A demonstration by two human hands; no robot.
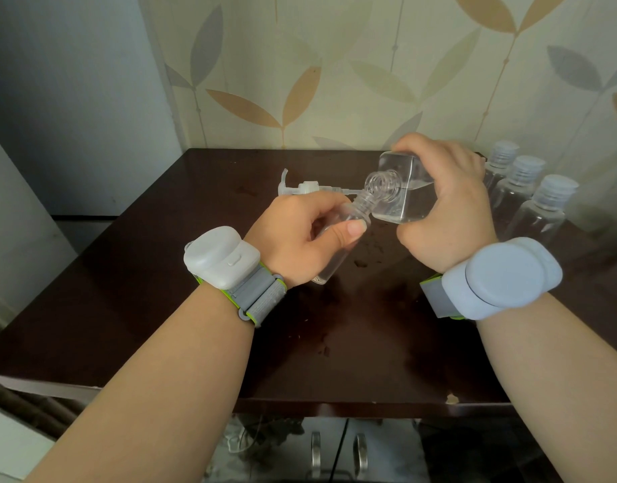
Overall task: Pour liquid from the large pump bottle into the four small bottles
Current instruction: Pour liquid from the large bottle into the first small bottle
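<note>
My right hand [450, 210] grips the large square clear bottle [401, 190], tipped over to the left with its open threaded neck pointing down-left. Clear liquid lies in its lower side. My left hand [300, 235] holds a small clear bottle [338, 245], tilted, its open mouth right under the large bottle's neck. The white pump head [300, 187] with its tube lies on the dark table behind my left hand. Three capped small bottles [540, 210] stand in a row at the right, by the wall.
The dark brown table [160, 308] carries some wet spots near the middle and front. A leaf-patterned wall rises behind it. A grey panel stands at the left. The table's front edge runs just below my forearms, with metal handles beneath.
</note>
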